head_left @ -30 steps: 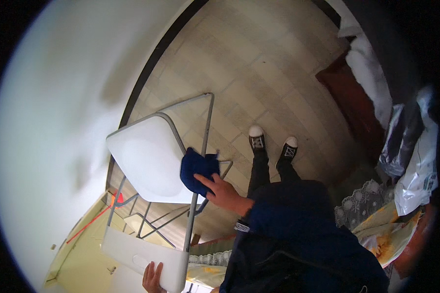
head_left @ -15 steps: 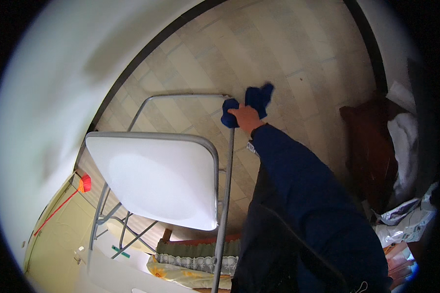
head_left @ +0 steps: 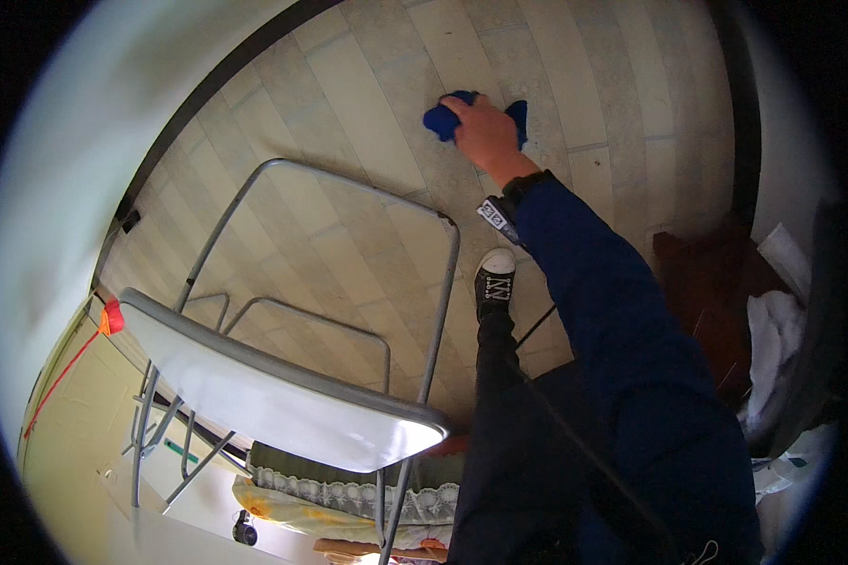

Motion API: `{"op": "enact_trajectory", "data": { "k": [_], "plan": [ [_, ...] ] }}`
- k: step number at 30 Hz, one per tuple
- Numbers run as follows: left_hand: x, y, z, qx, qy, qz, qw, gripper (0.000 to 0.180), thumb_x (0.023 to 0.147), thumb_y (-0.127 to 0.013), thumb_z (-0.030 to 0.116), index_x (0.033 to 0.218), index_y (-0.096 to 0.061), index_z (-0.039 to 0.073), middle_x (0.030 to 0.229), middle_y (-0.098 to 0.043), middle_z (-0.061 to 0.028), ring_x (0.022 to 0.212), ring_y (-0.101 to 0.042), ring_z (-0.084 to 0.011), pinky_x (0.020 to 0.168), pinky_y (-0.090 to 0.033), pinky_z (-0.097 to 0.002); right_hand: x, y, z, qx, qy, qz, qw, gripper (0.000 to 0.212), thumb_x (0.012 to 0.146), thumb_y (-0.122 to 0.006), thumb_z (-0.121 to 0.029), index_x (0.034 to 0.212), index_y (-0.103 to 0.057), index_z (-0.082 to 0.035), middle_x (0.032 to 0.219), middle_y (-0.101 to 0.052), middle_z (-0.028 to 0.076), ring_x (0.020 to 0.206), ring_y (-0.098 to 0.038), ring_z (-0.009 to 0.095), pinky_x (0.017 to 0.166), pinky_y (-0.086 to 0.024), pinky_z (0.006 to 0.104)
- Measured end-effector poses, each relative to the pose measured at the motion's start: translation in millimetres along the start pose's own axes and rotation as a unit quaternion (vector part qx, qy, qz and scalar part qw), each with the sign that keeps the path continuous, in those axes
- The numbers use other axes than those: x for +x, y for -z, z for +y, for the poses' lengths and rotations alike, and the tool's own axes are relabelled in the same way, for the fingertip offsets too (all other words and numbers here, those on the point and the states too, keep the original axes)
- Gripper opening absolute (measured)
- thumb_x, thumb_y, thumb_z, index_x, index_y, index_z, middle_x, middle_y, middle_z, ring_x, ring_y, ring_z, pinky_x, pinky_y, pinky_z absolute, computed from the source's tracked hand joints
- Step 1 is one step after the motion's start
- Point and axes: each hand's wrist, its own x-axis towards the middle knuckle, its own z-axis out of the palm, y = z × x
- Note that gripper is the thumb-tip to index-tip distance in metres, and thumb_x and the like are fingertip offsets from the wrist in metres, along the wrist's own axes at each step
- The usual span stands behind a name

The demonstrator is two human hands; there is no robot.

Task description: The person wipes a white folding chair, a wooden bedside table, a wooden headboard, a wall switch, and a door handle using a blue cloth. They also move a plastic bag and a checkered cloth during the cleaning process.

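A crumpled blue cloth (head_left: 450, 115) is in my right hand (head_left: 485, 130), with fingers bent over it and a loose end hanging out beside the wrist. Both appear over the tiled floor, beyond the chair's tube frame; whether the cloth touches the floor, I cannot tell. To the left and nearer stands a chair (head_left: 283, 395) with a white panel, a dark grey rim and a bent grey metal tube frame (head_left: 349, 188). The hand is apart from this frame. A strap with a small box (head_left: 499, 218) sits on my right wrist. My left hand is out of view.
My black sneaker (head_left: 496, 282) is on the floor beside the chair frame. Dark red fabric (head_left: 707, 292) and a white cloth (head_left: 773, 348) lie at the right. A red broom (head_left: 111, 318) leans at the left by a pale door. Lace-edged fabric (head_left: 349, 490) shows below.
My right hand, with the blue cloth, has left the chair's tube frame and moved farther out over the floor. The view has shifted, showing more chair frame and my shoe.
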Motion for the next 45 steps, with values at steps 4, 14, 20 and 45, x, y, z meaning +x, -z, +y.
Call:
{"op": "enact_trajectory", "data": {
  "k": [4, 14, 20, 45],
  "plan": [
    [-4.6, -8.3, -6.5, 0.016, -0.007, 0.0, 1.0, 0.04, 0.088, -0.048, 0.011, 0.126, -0.056, 0.014, 0.128, -0.047, -0.0169, 0.116, -0.044, -0.0349, 0.096, -0.038, -0.0468, 13.3, -24.6, -68.6, 0.095, 0.101, -0.037, 0.99, 0.055, 0.082, -0.056, -0.008, 0.131, -0.047, -0.028, 0.106, -0.053, 0.019, 0.091, -0.057, 0.034, 0.077, -0.05, 0.0416],
    [-19.7, -29.6, -7.1, 0.014, 0.062, -0.037, 0.997, 0.047, 0.081, -0.052, 0.006, 0.127, -0.056, 0.018, 0.125, -0.048, -0.0152, 0.117, -0.045, -0.0333, 0.097, -0.038, -0.0479, -68.6, -132.9, -51.2, -0.001, 0.227, -0.234, 0.945, 0.035, 0.083, -0.056, -0.012, 0.114, -0.063, -0.025, 0.118, -0.052, 0.018, 0.105, -0.054, 0.038, 0.082, -0.049, 0.0473],
    [-12.7, -27.2, -6.0, 0.008, 0.032, 0.01, 0.999, 0.055, 0.076, -0.054, 0.0, 0.127, -0.056, 0.02, 0.125, -0.048, -0.0141, 0.116, -0.045, -0.0325, 0.097, -0.037, -0.0472, -154.6, -95.3, 35.2, 0.266, 0.002, -0.447, 0.854, 0.059, 0.076, -0.057, -0.009, 0.132, -0.046, -0.024, 0.124, -0.052, 0.02, 0.106, -0.056, 0.037, 0.095, -0.043, 0.0405],
    [-35.8, -95.4, -42.4, 0.03, 0.031, 0.01, 0.999, 0.061, 0.072, -0.058, -0.003, 0.127, -0.055, 0.02, 0.127, -0.048, -0.0124, 0.119, -0.044, -0.0314, 0.1, -0.037, -0.0447, -77.3, -42.8, -11.0, 0.13, -0.022, -0.294, 0.947, 0.05, 0.081, -0.053, -0.012, 0.129, -0.053, -0.024, 0.124, -0.053, 0.021, 0.111, -0.054, 0.036, 0.091, -0.045, 0.0436]
  ]
}}
